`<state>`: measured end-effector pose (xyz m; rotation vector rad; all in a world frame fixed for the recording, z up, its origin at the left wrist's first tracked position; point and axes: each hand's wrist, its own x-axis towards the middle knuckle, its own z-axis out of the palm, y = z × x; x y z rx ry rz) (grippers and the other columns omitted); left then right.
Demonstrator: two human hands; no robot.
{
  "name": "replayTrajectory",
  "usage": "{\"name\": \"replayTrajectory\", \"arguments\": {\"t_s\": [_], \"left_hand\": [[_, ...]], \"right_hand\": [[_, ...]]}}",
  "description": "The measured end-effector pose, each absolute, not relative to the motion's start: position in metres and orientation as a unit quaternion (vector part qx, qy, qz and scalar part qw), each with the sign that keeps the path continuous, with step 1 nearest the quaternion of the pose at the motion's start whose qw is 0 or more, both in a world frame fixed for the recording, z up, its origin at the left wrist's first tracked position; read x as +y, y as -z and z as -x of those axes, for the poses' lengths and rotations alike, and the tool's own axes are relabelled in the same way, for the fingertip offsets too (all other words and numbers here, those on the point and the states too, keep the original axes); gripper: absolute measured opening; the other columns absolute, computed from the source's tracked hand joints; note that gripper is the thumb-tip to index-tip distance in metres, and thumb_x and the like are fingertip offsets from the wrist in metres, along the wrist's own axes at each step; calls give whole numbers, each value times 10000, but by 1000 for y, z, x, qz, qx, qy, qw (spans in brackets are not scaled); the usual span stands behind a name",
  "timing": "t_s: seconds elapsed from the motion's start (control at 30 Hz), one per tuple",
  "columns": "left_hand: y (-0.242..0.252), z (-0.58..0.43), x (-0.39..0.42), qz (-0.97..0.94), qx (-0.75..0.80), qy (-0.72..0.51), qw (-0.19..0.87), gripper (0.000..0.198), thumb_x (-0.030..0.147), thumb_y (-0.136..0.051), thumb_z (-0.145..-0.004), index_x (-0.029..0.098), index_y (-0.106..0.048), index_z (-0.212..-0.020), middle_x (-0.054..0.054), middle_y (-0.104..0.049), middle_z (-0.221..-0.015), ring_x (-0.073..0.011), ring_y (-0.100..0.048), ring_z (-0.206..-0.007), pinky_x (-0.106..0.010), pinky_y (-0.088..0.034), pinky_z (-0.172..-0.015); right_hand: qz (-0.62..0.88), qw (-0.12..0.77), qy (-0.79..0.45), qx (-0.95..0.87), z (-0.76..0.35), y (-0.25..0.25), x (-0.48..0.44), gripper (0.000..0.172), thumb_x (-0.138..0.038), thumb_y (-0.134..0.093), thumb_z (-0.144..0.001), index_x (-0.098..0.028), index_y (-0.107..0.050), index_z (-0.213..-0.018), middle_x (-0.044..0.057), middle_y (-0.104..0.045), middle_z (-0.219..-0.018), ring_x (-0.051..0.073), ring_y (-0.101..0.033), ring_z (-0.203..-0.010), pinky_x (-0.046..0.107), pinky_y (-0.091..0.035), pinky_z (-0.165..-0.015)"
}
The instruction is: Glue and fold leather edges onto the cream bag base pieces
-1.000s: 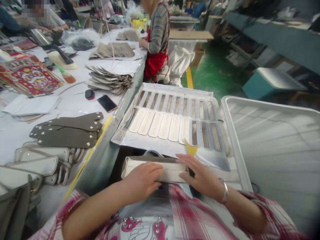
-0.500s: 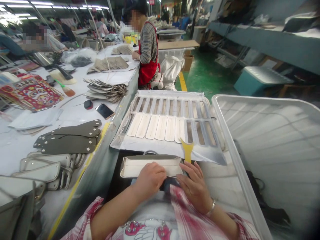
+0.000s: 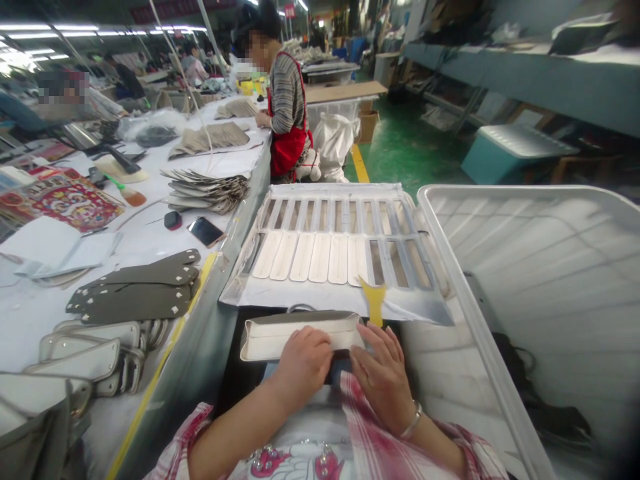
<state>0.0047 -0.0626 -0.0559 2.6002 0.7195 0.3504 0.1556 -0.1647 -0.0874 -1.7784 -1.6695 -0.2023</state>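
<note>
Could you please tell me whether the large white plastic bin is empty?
No, not empty: a dark item, too blurred to identify, lies inside the white plastic bin.

No text can be read: what seems lettering on the red printed package (image 3: 75, 202) is too blurred.

- Tight between the left hand (image 3: 307, 357) and right hand (image 3: 383, 377), and closed at the far side by the cream pouch (image 3: 260, 337).
- Obstructed beyond the right fingertips by the yellow forked piece (image 3: 374, 303), then by the slotted tray (image 3: 310, 300).
- Open in the air above the tray.
- Walled off to the right by the white bin (image 3: 560, 247); open within from above, but occupied low down by a dark item (image 3: 555, 417).
- Barred leftward by the work table (image 3: 150, 241); passable over its edge, then crowded by cream pieces (image 3: 83, 353) and grey pieces (image 3: 135, 300).
</note>
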Motion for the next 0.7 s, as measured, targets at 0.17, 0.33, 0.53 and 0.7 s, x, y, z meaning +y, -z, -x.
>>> {"name": "replayTrajectory", "arguments": {"t_s": [0.17, 0.33, 0.53, 0.7], "left_hand": [[49, -13, -58, -920, 312, -93, 219, 129, 151, -537, -788, 163, -552, -660, -30, -530, -812, -160, -473, -788, -284, -381, -692], [46, -18, -57, -923, 322, -61, 202, 113, 165, -527, -774, 169, -548, -662, -36, -520, -785, -171, -463, -765, -292, -361, -669], [46, -19, -53, -927, 321, -23, 194, 133, 183, -511, -787, 180, -548, -658, -26, -552, -735, -181, -484, -748, -308, -343, -652], [45, -24, -47, -928, 318, -3, 194, 138, 197, -522, -785, 186, -562, -653, -21, -577, -717, -191, -507, -747, -316, -348, -650]], "right_hand": [[763, 377, 6, -525, -157, 91, -164, 202, -338, -561, -804, -171, -507, -905, 140, -542, -1083, 258, -496, -1054, 435, -426, -889], [811, 312, -267, -417, -160, 89, -164, 398, -502, -497, -805, -206, -412, -552, -4, -460, -517, 141, -444, -490, 285, -369, -503], [669, 344, -639, -159, -149, 79, -155, 482, -496, -404, -849, -148, -522, -538, 7, -518, -446, 90, -460, -336, 198, -268, -358], [606, 414, -676, -60, -136, 78, -149, 435, -517, -459, -835, -124, -598, -710, -3, -561, -484, 92, -529, -383, 172, -312, -364]]}}
